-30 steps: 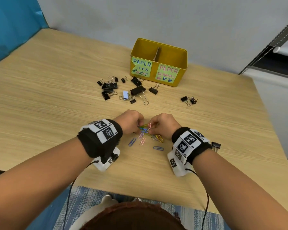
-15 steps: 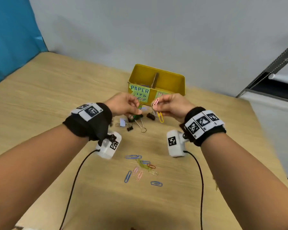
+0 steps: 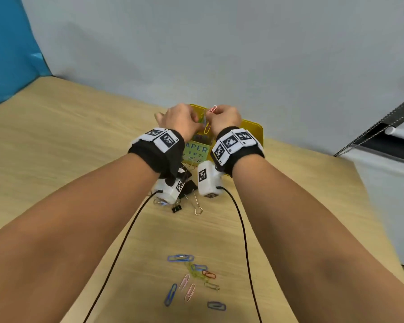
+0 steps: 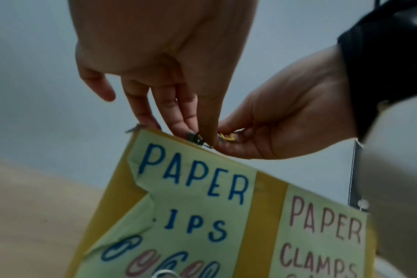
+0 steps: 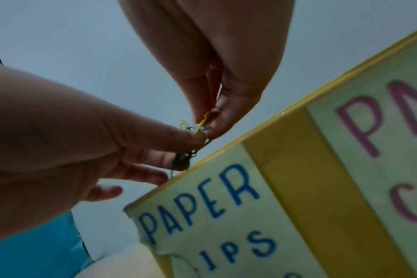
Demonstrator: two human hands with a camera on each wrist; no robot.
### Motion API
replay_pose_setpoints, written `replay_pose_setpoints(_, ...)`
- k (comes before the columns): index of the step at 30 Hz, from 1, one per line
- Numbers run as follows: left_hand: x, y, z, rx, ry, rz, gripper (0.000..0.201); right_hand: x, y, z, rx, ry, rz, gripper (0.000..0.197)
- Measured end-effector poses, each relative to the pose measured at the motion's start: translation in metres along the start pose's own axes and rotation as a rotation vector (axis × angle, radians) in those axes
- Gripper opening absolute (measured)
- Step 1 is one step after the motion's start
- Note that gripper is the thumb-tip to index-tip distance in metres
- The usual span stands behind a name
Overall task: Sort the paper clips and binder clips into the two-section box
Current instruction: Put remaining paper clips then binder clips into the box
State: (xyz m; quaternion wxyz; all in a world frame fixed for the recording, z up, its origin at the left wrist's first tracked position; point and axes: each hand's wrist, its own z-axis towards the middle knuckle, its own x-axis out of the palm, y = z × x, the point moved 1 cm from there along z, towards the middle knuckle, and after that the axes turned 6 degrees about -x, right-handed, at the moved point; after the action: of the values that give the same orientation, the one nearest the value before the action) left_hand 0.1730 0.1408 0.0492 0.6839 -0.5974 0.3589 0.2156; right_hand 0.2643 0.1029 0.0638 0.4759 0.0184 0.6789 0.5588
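matt wood-grain table (image 3: 56,141), glossy yellow box (image 3: 254,134), paper labels (image 4: 193,188)

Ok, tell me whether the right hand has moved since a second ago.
Yes. The right hand has travelled from the loose paper clips away to above the yellow box.

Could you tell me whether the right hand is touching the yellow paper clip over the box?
Touching. In the right wrist view, the right hand pinches the yellow paper clip between thumb and fingertip, above the yellow box; the head view shows it hanging below that hand.

Office-like room, wooden table (image 3: 56,141), plain grey wall (image 3: 219,43), blue panel (image 3: 7,43)
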Motion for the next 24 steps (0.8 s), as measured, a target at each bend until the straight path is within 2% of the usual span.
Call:
replay_pose_setpoints(3,0.0,0.001,-0.002,0.044,0.019,0.142,0.033,-0.002,-0.003,-0.004,0.026,0.058,-0.021,0.025)
replay_pose_setpoints(6,-0.008,0.001,-0.013,0.081,0.073,0.175,0.039,-0.011,-0.003,-0.011,0.0,0.109,0.011,0.033)
replay_pose_setpoints(9,-0.024,0.003,-0.047,0.174,0.067,0.101,0.036,-0.03,-0.001,-0.034,-0.119,0.086,-0.045,0.045)
replay_pose_setpoints(11,-0.032,0.013,-0.082,0.302,0.125,0.051,0.03,-0.047,-0.003,-0.066,-0.238,0.108,-0.093,0.037)
replay_pose_setpoints(12,-0.035,0.023,-0.104,0.361,0.229,0.035,0.028,-0.053,-0.01,-0.089,-0.287,0.187,-0.151,0.031)
replay_pose_setpoints(14,-0.037,0.045,-0.142,0.405,0.578,0.065,0.027,-0.061,-0.03,-0.135,-0.308,0.48,-0.329,0.023)
replay_pose_setpoints(16,-0.038,0.065,-0.17,0.345,0.887,0.156,0.029,-0.062,-0.055,-0.178,-0.238,0.753,-0.487,0.021)
replay_pose_setpoints(17,-0.036,0.075,-0.183,0.314,0.945,0.206,0.028,-0.061,-0.067,-0.2,-0.194,0.825,-0.524,0.02)
replay_pose_setpoints(19,-0.032,0.089,-0.201,0.3,0.895,0.312,0.029,-0.059,-0.088,-0.233,-0.131,0.857,-0.528,0.018)
replay_pose_setpoints(21,-0.027,0.098,-0.214,0.277,0.806,0.364,0.03,-0.058,-0.101,-0.252,-0.11,0.816,-0.509,0.014)
replay_pose_setpoints(24,-0.021,0.104,-0.231,0.224,0.73,0.376,0.026,-0.058,-0.111,-0.265,-0.079,0.747,-0.506,0.019)
